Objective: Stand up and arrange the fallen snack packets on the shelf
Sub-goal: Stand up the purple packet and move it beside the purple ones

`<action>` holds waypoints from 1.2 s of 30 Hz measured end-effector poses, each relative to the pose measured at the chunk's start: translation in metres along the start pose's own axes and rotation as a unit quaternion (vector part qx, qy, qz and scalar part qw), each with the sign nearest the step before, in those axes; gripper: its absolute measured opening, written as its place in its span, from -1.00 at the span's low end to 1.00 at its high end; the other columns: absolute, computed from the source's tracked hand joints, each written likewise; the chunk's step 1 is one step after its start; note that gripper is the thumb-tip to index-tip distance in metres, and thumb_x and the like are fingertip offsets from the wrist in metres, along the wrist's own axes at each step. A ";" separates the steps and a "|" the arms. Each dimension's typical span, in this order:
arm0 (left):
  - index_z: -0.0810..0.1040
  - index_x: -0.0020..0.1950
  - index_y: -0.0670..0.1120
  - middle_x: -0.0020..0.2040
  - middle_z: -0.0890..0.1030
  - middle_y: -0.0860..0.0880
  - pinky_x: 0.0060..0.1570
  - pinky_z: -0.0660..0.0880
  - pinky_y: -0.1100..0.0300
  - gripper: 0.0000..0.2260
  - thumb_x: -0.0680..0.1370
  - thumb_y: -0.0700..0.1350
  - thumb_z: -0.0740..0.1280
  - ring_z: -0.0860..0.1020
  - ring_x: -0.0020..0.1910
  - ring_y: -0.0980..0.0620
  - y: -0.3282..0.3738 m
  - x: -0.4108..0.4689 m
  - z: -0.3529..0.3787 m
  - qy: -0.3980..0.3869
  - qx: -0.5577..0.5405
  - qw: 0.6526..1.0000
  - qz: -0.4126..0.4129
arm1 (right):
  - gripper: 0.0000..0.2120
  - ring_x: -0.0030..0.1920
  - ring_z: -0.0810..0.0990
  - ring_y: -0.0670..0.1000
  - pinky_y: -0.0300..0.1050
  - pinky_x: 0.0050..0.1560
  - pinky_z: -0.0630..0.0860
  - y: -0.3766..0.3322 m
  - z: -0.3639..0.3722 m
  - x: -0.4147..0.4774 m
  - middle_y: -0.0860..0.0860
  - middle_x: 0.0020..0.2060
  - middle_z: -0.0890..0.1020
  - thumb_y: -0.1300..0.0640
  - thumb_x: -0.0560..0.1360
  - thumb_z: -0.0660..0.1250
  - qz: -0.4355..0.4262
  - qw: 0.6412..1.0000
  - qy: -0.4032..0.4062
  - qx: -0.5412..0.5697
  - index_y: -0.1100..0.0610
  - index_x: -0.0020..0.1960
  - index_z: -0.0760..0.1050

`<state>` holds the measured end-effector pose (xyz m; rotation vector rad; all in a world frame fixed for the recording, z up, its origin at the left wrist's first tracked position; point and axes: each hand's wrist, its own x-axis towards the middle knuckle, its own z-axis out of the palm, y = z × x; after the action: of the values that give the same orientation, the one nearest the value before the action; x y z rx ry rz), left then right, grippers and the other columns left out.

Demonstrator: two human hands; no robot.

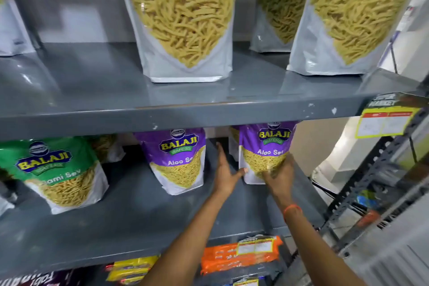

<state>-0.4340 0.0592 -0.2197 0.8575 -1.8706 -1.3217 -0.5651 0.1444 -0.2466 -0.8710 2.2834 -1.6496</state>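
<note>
Now square the purple Aloo Sev packet (264, 151) upright on the middle shelf (139, 223) — base flat, label forward, in line with its twin (181, 160). Your left hand (224, 174) is spread open, thumb touching the packet's lower left corner; your right hand (279, 175) cups its lower front, fingers loosely curled.

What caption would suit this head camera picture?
Both hands steady an upright purple Aloo Sev packet on the grey middle shelf.
</note>
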 end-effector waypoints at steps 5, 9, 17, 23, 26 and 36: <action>0.35 0.21 -0.12 0.13 0.51 -0.12 -0.25 0.50 0.46 -0.52 0.36 -0.29 0.44 0.56 -0.23 0.32 -0.015 0.029 -0.003 -0.124 -0.070 0.983 -0.114 | 0.03 0.18 0.43 0.05 -0.53 -0.14 0.49 -0.020 -0.013 0.024 0.16 0.28 0.41 0.05 0.06 0.47 0.025 0.981 -0.162 0.108 0.25 0.43 0.11; 0.38 0.20 -0.34 0.09 0.56 -0.22 -0.43 0.43 0.54 -0.60 0.40 -0.38 0.39 0.59 -0.19 0.13 -0.016 0.016 0.002 -0.049 -0.058 0.992 -0.099 | 0.01 0.24 0.44 0.06 -0.24 0.14 0.47 -0.027 -0.027 0.015 0.11 0.32 0.42 -0.05 0.07 0.42 0.004 0.973 -0.196 0.122 0.15 0.44 0.12; 0.50 0.07 -0.24 0.05 0.55 -0.18 -0.26 0.47 0.52 -0.65 0.33 -0.25 0.49 0.58 -0.24 0.26 -0.039 -0.091 0.050 -0.039 0.001 0.993 -0.109 | -0.34 0.28 0.45 0.04 0.01 0.31 0.38 0.039 -0.097 -0.055 0.02 0.24 0.48 0.13 0.26 0.41 0.058 0.972 -0.210 0.089 -0.04 0.30 0.25; 0.52 0.02 -0.24 0.03 0.53 -0.20 -0.25 0.44 0.52 -0.73 0.37 -0.22 0.46 0.54 -0.27 0.48 -0.029 -0.098 0.058 -0.066 0.008 0.994 -0.092 | -0.31 0.30 0.44 0.10 0.09 0.32 0.38 0.041 -0.110 -0.063 0.09 0.31 0.47 0.10 0.26 0.41 0.076 0.972 -0.197 0.101 -0.05 0.34 0.24; 0.52 0.06 -0.28 0.03 0.52 -0.19 -0.24 0.42 0.55 -0.70 0.38 -0.23 0.45 0.56 -0.23 0.39 -0.024 -0.100 0.056 -0.068 0.024 0.993 -0.090 | -0.35 0.30 0.45 0.12 0.11 0.32 0.38 0.038 -0.110 -0.067 0.10 0.28 0.48 0.17 0.31 0.44 0.080 0.972 -0.195 0.106 -0.07 0.30 0.25; 0.49 0.19 -0.20 0.22 0.52 -0.16 0.07 0.49 0.17 -0.63 0.42 -0.17 0.43 0.57 0.13 -0.10 -0.011 -0.101 0.055 -0.103 0.014 0.990 -0.093 | -0.36 0.29 0.46 0.11 0.08 0.28 0.42 0.028 -0.115 -0.080 0.11 0.27 0.48 0.12 0.26 0.41 0.071 0.980 -0.164 0.087 -0.18 0.25 0.23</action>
<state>-0.4219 0.1670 -0.2594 0.9603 -2.0112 -1.5520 -0.5647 0.2876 -0.2452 -0.8446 1.9035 -1.4907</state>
